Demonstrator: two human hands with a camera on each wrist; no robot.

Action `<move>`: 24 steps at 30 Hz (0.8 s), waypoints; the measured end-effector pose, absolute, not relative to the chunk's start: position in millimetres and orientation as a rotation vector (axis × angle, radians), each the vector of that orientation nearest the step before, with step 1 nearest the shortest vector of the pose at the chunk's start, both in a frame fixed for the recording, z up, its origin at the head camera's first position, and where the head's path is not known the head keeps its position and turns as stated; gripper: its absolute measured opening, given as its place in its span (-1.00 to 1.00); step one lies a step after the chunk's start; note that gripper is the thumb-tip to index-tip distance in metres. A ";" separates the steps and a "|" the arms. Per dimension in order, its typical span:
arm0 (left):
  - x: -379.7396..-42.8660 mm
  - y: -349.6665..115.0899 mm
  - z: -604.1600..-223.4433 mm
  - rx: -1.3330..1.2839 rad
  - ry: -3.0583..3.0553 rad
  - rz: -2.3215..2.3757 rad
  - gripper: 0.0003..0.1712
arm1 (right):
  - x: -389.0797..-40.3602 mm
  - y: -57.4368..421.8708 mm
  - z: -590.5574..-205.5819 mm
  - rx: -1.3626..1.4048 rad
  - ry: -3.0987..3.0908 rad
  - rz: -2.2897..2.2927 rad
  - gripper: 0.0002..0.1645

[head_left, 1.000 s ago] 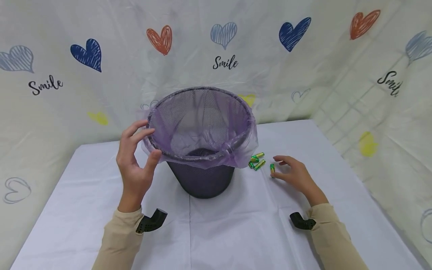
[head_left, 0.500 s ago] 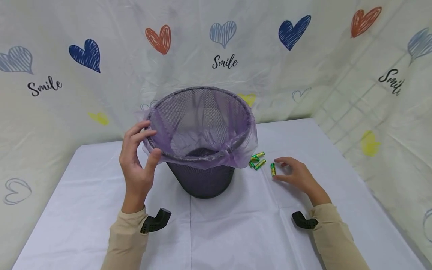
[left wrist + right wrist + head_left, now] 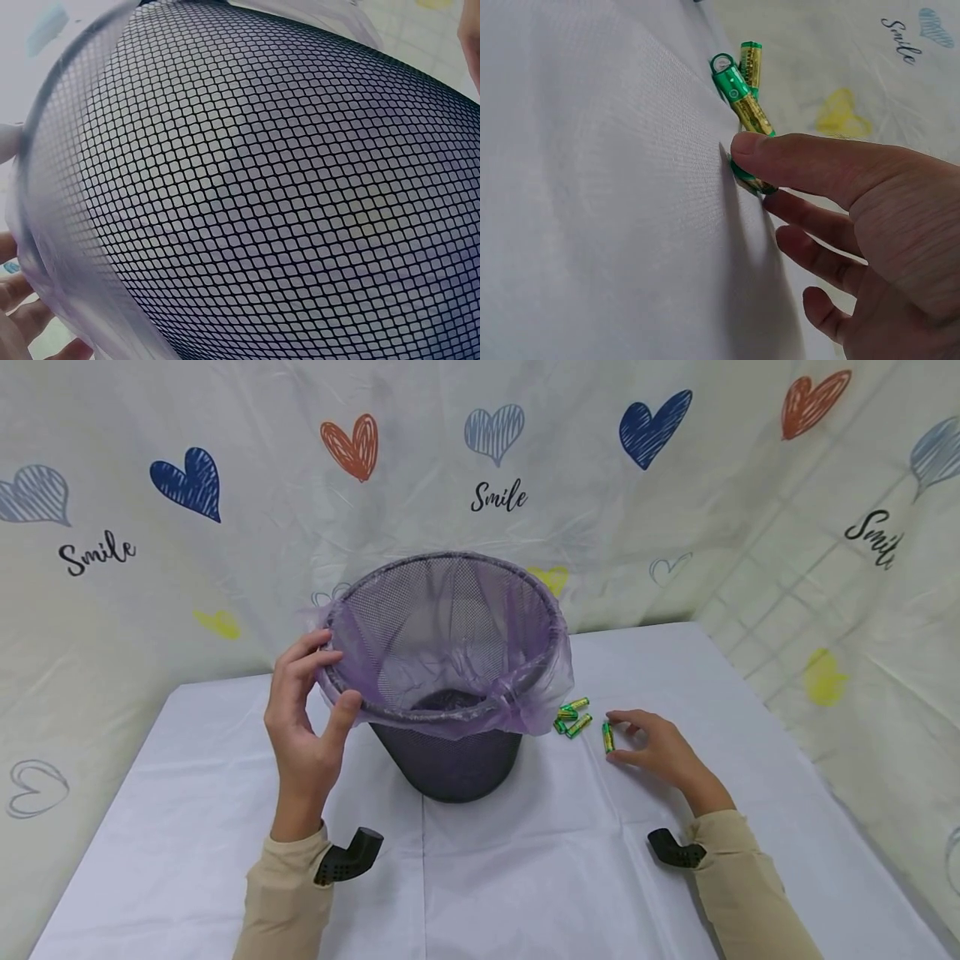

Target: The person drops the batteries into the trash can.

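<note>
A black mesh wastebasket (image 3: 450, 768) stands on the table, lined with a thin purple plastic bag (image 3: 536, 702) folded over its rim. My left hand (image 3: 303, 727) holds the rim at its left side, fingertips over the edge and thumb on the near side. In the left wrist view, fingers (image 3: 26, 319) show beside the bag-covered rim. Right of the basket, my right hand (image 3: 660, 747) pinches a green and gold battery (image 3: 608, 737) by its ends between thumb and forefinger. In the right wrist view, the thumb (image 3: 795, 161) partly hides this battery.
Several more green and gold batteries (image 3: 579, 725) lie in a small pile between the basket and my right hand. A white cloth covers the table (image 3: 510, 885). Behind it hangs a pale curtain (image 3: 420, 510) printed with hearts and "Smile".
My left hand has shifted slightly right against the rim. My right forefinger and thumb have settled at the battery's two ends. The basket and pile stay put.
</note>
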State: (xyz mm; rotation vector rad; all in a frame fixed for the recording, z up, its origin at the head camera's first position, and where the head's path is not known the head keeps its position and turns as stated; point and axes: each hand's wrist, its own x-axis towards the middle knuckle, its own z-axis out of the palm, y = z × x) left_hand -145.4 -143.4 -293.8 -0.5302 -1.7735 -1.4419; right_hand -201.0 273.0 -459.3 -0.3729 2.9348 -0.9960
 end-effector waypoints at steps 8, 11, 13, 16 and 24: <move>-144.4 -143.8 -294.6 -0.537 -1.786 -1.470 -0.44 | -200.5 273.3 -458.7 -0.355 2.970 -0.971 -0.37; -144.9 -143.6 -294.7 -0.544 -1.785 -1.482 -0.44 | -200.0 274.1 -459.4 -0.335 2.997 -0.982 -0.37; -145.1 -143.5 -294.8 -0.549 -1.784 -1.489 -0.44 | -199.5 274.6 -459.8 -0.320 3.016 -0.993 -0.37; -145.1 -143.9 -295.3 -0.553 -1.785 -1.492 -0.46 | -198.9 274.7 -460.3 -0.302 3.034 -1.010 -0.38; -144.2 -146.8 -296.6 -0.549 -1.779 -1.484 -0.46 | -198.4 270.6 -454.2 -0.265 3.019 -1.085 -0.37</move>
